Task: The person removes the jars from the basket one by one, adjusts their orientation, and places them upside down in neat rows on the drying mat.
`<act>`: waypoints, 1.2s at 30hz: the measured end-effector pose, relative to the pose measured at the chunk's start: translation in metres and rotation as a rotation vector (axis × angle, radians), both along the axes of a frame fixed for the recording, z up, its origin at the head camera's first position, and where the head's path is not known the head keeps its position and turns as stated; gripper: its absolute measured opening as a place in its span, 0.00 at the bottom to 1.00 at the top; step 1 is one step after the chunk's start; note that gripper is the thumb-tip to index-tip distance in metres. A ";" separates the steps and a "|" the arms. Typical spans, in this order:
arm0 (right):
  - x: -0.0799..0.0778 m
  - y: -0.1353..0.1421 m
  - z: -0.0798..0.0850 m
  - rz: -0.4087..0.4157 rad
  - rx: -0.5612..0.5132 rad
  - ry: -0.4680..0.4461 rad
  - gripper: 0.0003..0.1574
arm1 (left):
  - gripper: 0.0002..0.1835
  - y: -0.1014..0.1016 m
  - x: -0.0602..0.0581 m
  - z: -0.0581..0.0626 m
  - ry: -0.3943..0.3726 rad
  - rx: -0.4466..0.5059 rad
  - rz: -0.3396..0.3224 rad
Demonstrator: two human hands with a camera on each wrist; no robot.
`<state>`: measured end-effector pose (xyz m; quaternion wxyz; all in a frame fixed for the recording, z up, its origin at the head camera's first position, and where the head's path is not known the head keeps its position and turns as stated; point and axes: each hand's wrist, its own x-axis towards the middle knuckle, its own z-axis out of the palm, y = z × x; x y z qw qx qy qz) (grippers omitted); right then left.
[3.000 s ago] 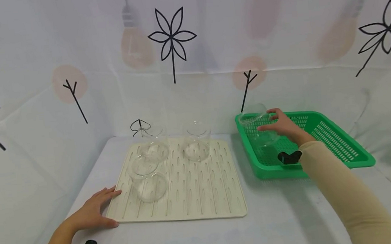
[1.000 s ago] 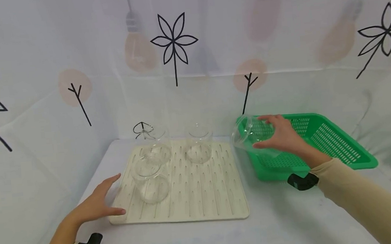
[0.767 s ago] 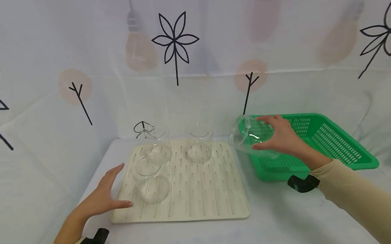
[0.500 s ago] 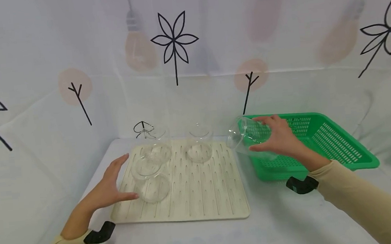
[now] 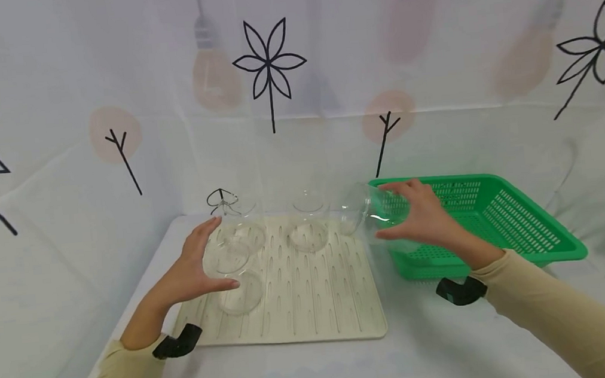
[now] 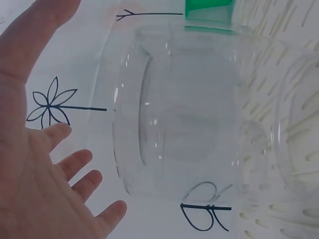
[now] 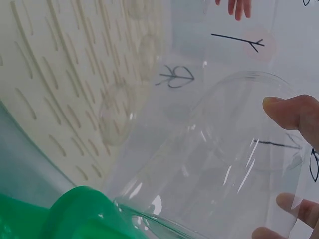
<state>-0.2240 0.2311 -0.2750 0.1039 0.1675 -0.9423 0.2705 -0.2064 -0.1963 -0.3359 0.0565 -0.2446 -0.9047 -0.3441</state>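
In the head view my right hand (image 5: pixel 424 217) grips a clear jar (image 5: pixel 355 208), tipped on its side with one end toward the left, by the left edge of a green basket (image 5: pixel 574 247). The right wrist view shows thumb and fingertips around that jar (image 7: pixel 214 159). My left hand (image 5: pixel 188 274) is over the left side of a cream ridged mat (image 5: pixel 313 314), thumb and fingers spread. It partly covers the front jar (image 5: pixel 242 299) on the mat; in the left wrist view a gap shows between the fingers and a clear jar (image 6: pixel 194 109).
Two more clear jars stand on the mat toward the back: a left one (image 5: pixel 249 235) and a right one (image 5: pixel 309 233). A patterned white cloth (image 5: pixel 300 159) rises behind the table. The basket, with slotted walls, sits right of the mat.
My right hand has lifted the jar from inside the basket, tipped it sideways and shifted it left. My left hand has left the mat's left edge, moving up and right toward the front jar.
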 end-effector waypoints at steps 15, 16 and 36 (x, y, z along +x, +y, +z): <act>0.003 -0.022 0.002 0.048 0.012 0.016 0.53 | 0.60 0.038 -0.008 0.014 0.053 0.089 -0.079; 0.003 -0.023 0.001 0.051 0.011 0.018 0.53 | 0.60 0.042 -0.009 0.015 0.059 0.096 -0.085; 0.002 -0.045 -0.005 0.109 0.006 0.059 0.51 | 0.59 0.086 -0.021 0.017 0.112 0.183 -0.203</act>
